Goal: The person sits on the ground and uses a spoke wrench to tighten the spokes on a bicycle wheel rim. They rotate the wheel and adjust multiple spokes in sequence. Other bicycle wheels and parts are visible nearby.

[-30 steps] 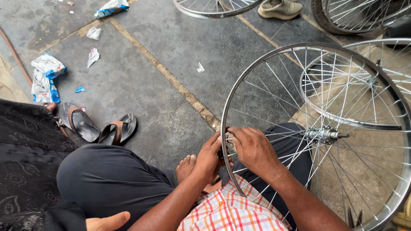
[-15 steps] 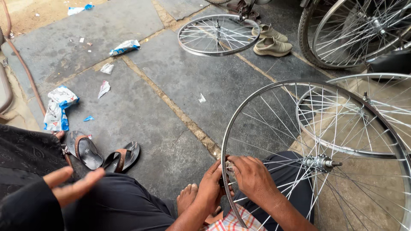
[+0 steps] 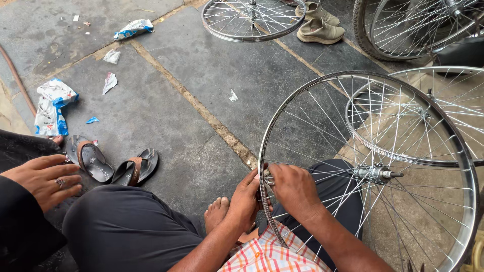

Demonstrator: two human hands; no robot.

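A silver spoked bicycle wheel point(image 3: 302, 95) stands upright across my lap, its hub point(image 3: 375, 174) to the right of my hands. My left hand point(image 3: 244, 201) grips the near edge of the rim from outside. My right hand point(image 3: 292, 187) reaches between the spokes and pinches a small metal tool point(image 3: 268, 178) at the rim, right against my left hand. My bare foot point(image 3: 217, 214) rests on the stone floor beneath the hands.
Another person's hand point(image 3: 40, 179) with a ring rests at the left edge. A pair of sandals point(image 3: 113, 163) lies on the stone floor. Other wheels point(image 3: 252, 20) point(image 3: 443, 116), beige shoes point(image 3: 317, 22) and scraps of wrapper point(image 3: 50, 106) lie around.
The view has tilted upward, showing more floor and the far wheel. The other person's hand has come into view at left. My hands stay on the rim at the same spot.
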